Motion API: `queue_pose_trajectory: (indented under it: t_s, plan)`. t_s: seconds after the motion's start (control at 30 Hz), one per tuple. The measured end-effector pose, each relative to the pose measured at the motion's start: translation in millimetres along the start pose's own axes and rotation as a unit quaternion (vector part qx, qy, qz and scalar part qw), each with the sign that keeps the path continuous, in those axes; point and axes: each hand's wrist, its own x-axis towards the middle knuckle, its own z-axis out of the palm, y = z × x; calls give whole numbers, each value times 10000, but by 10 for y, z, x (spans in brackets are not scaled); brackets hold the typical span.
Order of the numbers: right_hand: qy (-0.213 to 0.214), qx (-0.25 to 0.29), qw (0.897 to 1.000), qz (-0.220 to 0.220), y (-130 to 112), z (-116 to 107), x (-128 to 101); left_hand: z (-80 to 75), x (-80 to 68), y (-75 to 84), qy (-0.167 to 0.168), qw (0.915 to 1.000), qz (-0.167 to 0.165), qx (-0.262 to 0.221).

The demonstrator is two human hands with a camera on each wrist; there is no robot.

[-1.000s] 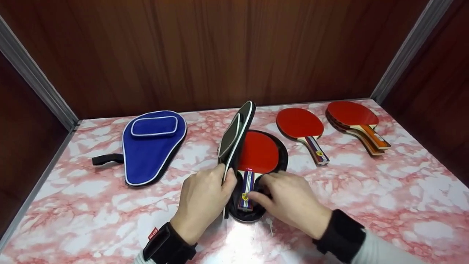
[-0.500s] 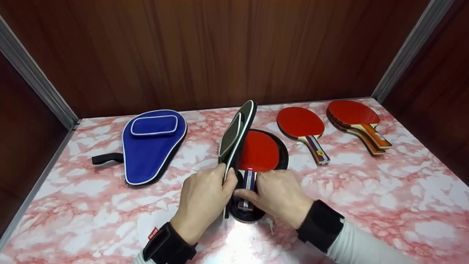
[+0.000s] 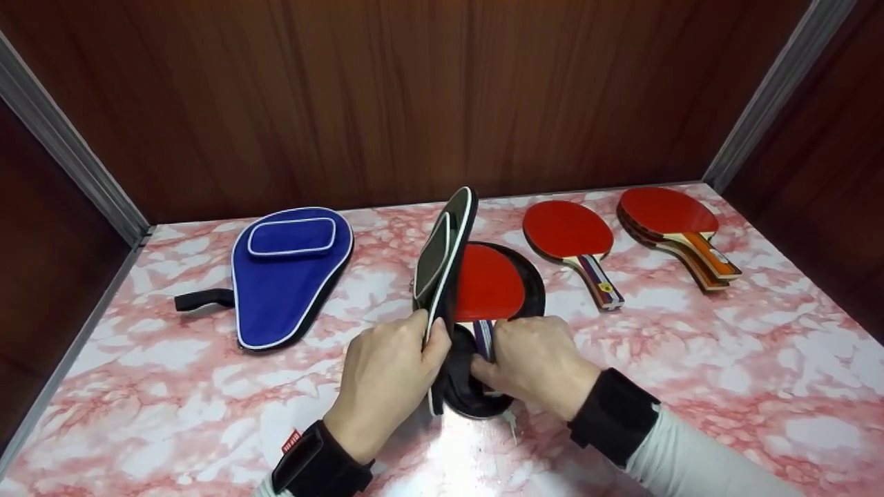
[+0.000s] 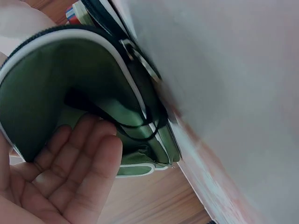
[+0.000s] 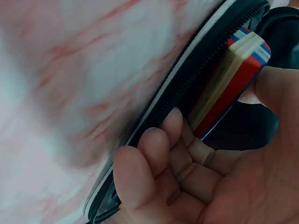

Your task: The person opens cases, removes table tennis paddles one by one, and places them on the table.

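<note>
Centrally, a red paddle (image 3: pixel 487 283) is lying inside an open black paddle case (image 3: pixel 532 290) on the pink marbled tabletop (image 3: pixel 725 359), with its striped handle (image 5: pixel 229 79) pointing toward the person. The right hand (image 3: pixel 535 362) is gripping that handle, thumb on one side and curled fingers (image 5: pixel 154 154) on the other, right at the case's zipper edge. The left hand (image 3: pixel 383 376) is holding the case's green-lined lid (image 3: pixel 445 255) upright, fingers curled round its edge. Farther left, a blue paddle case (image 3: pixel 286 276) is lying flat and closed, well apart. To the right, a single red paddle (image 3: pixel 566 231) is resting near the open case, and beyond it a stack of red paddles (image 3: pixel 666 214) is sitting by the corner.
</note>
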Motion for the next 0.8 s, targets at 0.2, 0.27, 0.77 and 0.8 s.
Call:
queue_pose_trajectory:
  t_s: [0.2, 0.27, 0.77, 0.8]
  plan:
    - [700, -171, 9973, -142, 25, 100, -49, 5, -6, 9, 58, 9999, 103, 52]
    - [933, -303, 9950, -191, 22, 125, -58, 8, -13, 5, 71, 9999, 91, 48]
    - [644, 144, 9978, -69, 118, 127, -19, 16, -10, 7, 53, 10000, 84, 9]
    - [558, 202, 9982, -38, 135, 120, -19, 14, -11, 9, 45, 10000, 78, 8]
